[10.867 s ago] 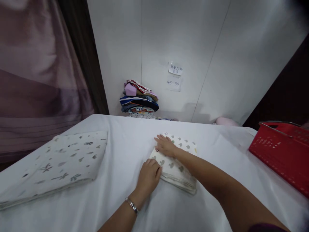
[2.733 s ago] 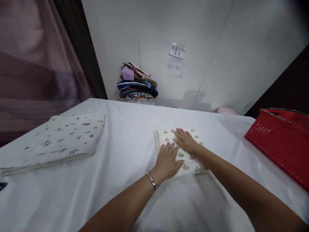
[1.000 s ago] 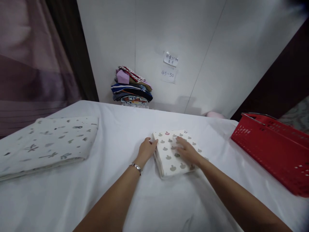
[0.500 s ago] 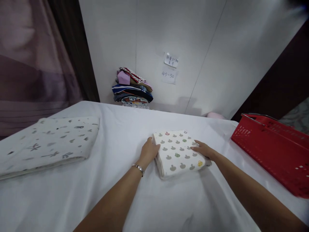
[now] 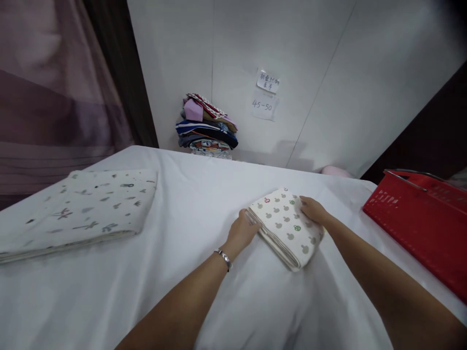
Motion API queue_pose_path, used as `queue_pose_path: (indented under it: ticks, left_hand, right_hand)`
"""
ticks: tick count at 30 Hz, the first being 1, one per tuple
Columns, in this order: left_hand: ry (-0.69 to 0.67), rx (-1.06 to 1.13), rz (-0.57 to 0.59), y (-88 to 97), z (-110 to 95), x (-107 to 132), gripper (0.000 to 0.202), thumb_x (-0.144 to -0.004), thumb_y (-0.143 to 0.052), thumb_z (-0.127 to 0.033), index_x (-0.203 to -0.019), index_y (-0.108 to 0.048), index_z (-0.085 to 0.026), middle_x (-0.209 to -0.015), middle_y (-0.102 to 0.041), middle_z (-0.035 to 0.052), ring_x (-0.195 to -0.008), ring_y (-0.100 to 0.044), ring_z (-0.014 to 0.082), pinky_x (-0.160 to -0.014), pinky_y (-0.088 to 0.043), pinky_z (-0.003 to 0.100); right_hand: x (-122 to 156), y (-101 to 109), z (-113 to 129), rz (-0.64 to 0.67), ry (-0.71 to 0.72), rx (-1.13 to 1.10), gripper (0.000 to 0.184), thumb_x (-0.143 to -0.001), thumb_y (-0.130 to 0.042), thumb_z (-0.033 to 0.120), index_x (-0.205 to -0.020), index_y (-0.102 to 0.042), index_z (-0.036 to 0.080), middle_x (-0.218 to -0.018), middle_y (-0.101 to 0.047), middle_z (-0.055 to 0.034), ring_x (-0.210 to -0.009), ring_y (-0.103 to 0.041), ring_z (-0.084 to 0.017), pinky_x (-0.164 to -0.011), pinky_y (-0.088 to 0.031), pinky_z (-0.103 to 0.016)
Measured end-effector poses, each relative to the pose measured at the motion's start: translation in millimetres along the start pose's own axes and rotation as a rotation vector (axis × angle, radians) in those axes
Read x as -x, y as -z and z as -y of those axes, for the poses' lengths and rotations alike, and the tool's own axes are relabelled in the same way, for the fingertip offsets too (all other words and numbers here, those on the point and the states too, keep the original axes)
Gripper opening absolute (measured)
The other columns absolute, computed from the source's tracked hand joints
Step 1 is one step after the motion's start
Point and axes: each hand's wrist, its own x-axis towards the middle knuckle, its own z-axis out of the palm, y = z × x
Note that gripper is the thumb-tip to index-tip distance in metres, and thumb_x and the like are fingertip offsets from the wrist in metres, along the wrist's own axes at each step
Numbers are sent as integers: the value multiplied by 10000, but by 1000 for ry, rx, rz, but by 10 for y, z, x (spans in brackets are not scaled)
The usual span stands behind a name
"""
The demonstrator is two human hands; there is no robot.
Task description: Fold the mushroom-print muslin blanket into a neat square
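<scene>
A folded white cloth printed with grey, red and green mushrooms lies turned at an angle on the white-covered table, its layered edge facing me. At its left corner, my left hand is closed on the layers, thumb on top, with a bracelet on the wrist. On the opposite side my right hand grips the right edge, its fingertips over the upper surface and its thumb hidden. That right side bends slightly downward under the hand. Farther left rests a larger folded white cloth with small plant prints, touched by neither hand.
A red plastic basket with a metal handle stands at the right. Behind the table's far edge, a stack of folded fabrics sits against the wall, near two paper notes. A pinkish curtain hangs at the left.
Both hands have turned the mushroom-print cloth clockwise and shifted it a little to the right. Its layered left edge now shows more. The whole view has also shifted slightly.
</scene>
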Motion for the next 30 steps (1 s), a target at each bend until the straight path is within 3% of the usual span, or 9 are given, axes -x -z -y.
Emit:
queue_pose_path:
  ticks: [4,8,10,15,22,27,30]
  left_hand:
    - [47,68,-39,25,52,-89,459,-788,-547,-363,-1194,-448,-172,-930,-642,68,-818,-606,196,-639,-404,262]
    - [-11,143,-107,4,115,-148,276,-794,-526,-277,-1055,-525,-188,-987,-632,59,-836,-604,173,-693,-422,264]
    - [-47,167,-148,-9,162,-181,237,-798,-517,-259,-1025,-542,-192,-1039,-623,60,-871,-598,169,-732,-430,268]
    - [-107,174,-215,15,220,-241,245,-825,-503,-287,-1044,-553,-190,-1101,-607,61,-850,-590,155,-789,-440,285]
    - [-185,45,-207,63,110,-216,279,-851,-485,-411,-1007,-597,-210,-1091,-602,43,-872,-576,162,-808,-433,276]
    - [-125,-46,-205,48,21,-247,340,-831,-482,-499,-945,-618,-209,-1054,-607,51,-928,-570,177,-806,-412,268]
    - [-62,-106,-200,55,-10,-319,292,-831,-474,-443,-892,-624,-200,-1028,-617,56,-909,-574,175,-779,-402,263]
  right_hand:
    - [377,-150,379,9,147,-53,508,-874,-451,379,-1353,-435,210,-1417,-413,-60,-1278,-405,-229,-1035,-362,-358]
    - [843,-369,756,160,468,3,558,-906,-382,472,-1405,-354,223,-1475,-306,-70,-1365,-244,-249,-1098,-235,-456]
    - [997,-455,861,201,549,107,632,-897,-384,523,-1436,-286,207,-1499,-234,-90,-1388,-157,-260,-1112,-149,-497]
    - [1065,-515,888,215,567,199,665,-916,-299,555,-1466,-182,199,-1519,-152,-94,-1400,-92,-232,-1117,-115,-487]
    - [1072,-539,888,160,594,224,660,-902,-376,504,-1461,-196,203,-1518,-160,-109,-1395,-120,-257,-1098,-146,-519]
    - [1086,-567,927,133,598,259,685,-883,-412,503,-1455,-215,182,-1516,-157,-129,-1393,-120,-282,-1091,-147,-536]
    - [1109,-596,970,141,571,278,706,-866,-446,486,-1451,-222,160,-1518,-140,-138,-1393,-111,-293,-1093,-139,-538]
